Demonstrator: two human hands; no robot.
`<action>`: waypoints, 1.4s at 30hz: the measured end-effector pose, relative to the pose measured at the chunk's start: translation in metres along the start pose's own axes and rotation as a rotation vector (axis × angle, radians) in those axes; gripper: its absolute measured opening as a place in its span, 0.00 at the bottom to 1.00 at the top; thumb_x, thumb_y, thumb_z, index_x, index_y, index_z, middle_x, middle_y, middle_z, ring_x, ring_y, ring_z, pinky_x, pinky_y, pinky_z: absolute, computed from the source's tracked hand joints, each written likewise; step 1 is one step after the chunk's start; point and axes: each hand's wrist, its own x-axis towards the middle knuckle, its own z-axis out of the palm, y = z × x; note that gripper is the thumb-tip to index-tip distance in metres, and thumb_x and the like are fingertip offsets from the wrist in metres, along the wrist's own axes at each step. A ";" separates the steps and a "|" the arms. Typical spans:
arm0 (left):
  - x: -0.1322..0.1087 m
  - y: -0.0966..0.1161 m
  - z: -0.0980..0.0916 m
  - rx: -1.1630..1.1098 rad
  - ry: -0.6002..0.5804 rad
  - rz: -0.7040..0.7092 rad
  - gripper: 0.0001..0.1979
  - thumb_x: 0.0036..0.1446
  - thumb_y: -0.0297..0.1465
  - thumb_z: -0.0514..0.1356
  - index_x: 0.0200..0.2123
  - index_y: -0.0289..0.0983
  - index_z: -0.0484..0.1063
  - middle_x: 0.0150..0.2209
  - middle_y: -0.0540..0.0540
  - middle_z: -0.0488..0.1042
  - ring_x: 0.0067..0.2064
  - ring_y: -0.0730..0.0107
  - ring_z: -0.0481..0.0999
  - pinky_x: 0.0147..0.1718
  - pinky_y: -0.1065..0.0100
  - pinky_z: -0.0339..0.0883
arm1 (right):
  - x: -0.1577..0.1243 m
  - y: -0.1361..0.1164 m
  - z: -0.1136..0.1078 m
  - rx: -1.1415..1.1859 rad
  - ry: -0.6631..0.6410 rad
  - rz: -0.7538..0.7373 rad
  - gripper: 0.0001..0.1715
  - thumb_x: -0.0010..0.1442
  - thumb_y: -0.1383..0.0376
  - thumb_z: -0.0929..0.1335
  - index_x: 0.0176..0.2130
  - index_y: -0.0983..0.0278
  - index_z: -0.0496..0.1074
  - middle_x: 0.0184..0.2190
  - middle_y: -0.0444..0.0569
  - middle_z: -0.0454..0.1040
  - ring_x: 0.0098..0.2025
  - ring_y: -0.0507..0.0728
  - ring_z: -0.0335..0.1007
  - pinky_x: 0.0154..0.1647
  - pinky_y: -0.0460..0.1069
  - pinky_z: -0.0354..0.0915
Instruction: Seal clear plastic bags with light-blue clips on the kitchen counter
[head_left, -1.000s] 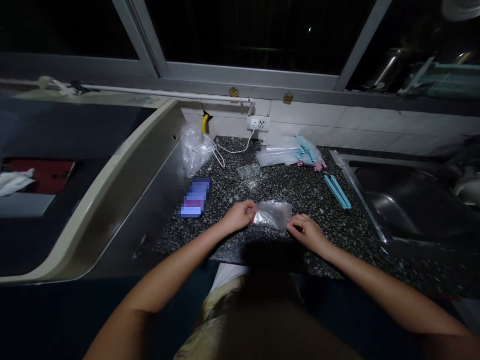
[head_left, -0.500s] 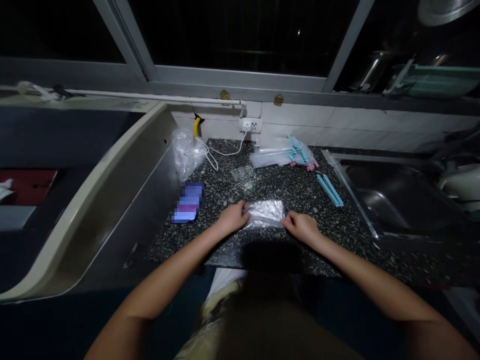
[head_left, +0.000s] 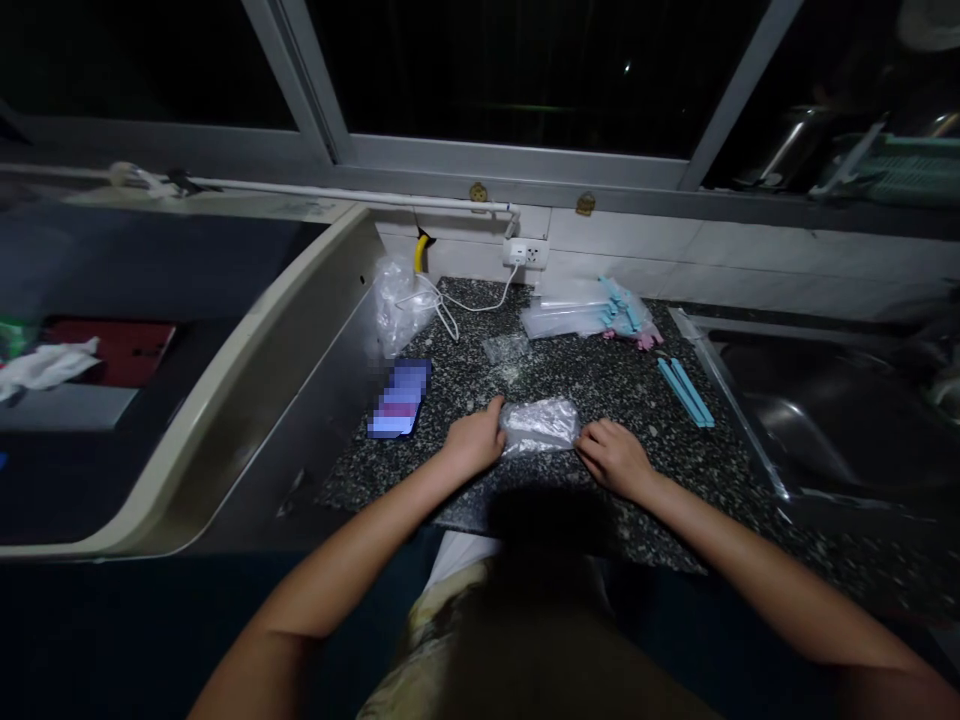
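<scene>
A clear, shiny plastic bag (head_left: 540,425), flattened into a small crinkled bundle, lies near the front of the speckled stone counter. My left hand (head_left: 476,440) is closed on its left end, with the thumb up along that edge. At the right end, my right hand (head_left: 615,458) pinches the lower corner, its fingers bent together. Any contents of the bundle cannot be made out. Behind it lies a small piece of clear plastic (head_left: 506,348). To the right are two light-blue strips (head_left: 685,392), side by side.
A phone (head_left: 401,398) lies to the left, near a crumpled plastic bag (head_left: 401,300) against a metal side panel. A white cable runs to the wall socket (head_left: 526,252). Clear bags with blue and pink pieces (head_left: 577,310) lie at the back. A sink (head_left: 825,420) is at the right.
The view has turned slightly left, so things appear further right. The plastic bundle looks more rounded at its corners, and my right-hand fingers have shifted at its right end.
</scene>
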 end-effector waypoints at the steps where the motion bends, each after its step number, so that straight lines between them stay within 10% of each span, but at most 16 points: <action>1: -0.003 0.004 -0.003 0.001 0.089 0.036 0.26 0.53 0.33 0.53 0.56 0.35 0.56 0.44 0.36 0.69 0.44 0.57 0.71 0.42 0.61 0.62 | 0.004 0.000 -0.004 0.010 0.013 -0.006 0.12 0.58 0.67 0.60 0.31 0.63 0.71 0.30 0.52 0.69 0.33 0.56 0.58 0.32 0.50 0.55; 4: -0.008 0.019 -0.012 -0.041 0.282 0.271 0.23 0.54 0.38 0.54 0.52 0.36 0.61 0.49 0.37 0.65 0.50 0.55 0.64 0.48 0.59 0.58 | 0.018 -0.002 -0.025 0.071 0.064 -0.031 0.11 0.57 0.67 0.60 0.30 0.64 0.71 0.32 0.53 0.70 0.34 0.56 0.58 0.35 0.51 0.56; 7: -0.006 0.030 -0.013 -0.133 0.205 0.439 0.18 0.53 0.39 0.55 0.44 0.36 0.69 0.44 0.40 0.69 0.47 0.59 0.66 0.47 0.61 0.59 | 0.034 -0.004 -0.051 0.205 0.134 -0.021 0.10 0.56 0.66 0.61 0.29 0.64 0.70 0.32 0.52 0.70 0.36 0.57 0.60 0.37 0.52 0.57; 18: -0.001 0.021 -0.020 -0.998 -0.067 0.209 0.16 0.50 0.41 0.55 0.26 0.32 0.71 0.23 0.50 0.71 0.25 0.74 0.67 0.24 0.74 0.58 | 0.070 0.002 -0.070 0.914 0.110 0.334 0.15 0.50 0.55 0.66 0.32 0.64 0.70 0.28 0.46 0.73 0.32 0.54 0.67 0.35 0.49 0.63; 35: -0.035 -0.005 0.004 -1.041 -0.305 0.156 0.24 0.49 0.49 0.54 0.29 0.32 0.72 0.27 0.47 0.74 0.29 0.70 0.69 0.32 0.70 0.62 | 0.082 0.001 -0.074 0.971 0.166 0.378 0.15 0.51 0.55 0.66 0.25 0.65 0.70 0.22 0.44 0.71 0.26 0.51 0.64 0.29 0.46 0.60; 42: -0.005 0.022 -0.023 -0.996 0.038 0.187 0.20 0.47 0.44 0.58 0.35 0.33 0.73 0.29 0.48 0.74 0.32 0.70 0.69 0.32 0.71 0.62 | 0.081 -0.009 -0.078 0.981 0.073 0.337 0.15 0.51 0.56 0.65 0.26 0.65 0.70 0.22 0.44 0.70 0.26 0.51 0.63 0.28 0.45 0.59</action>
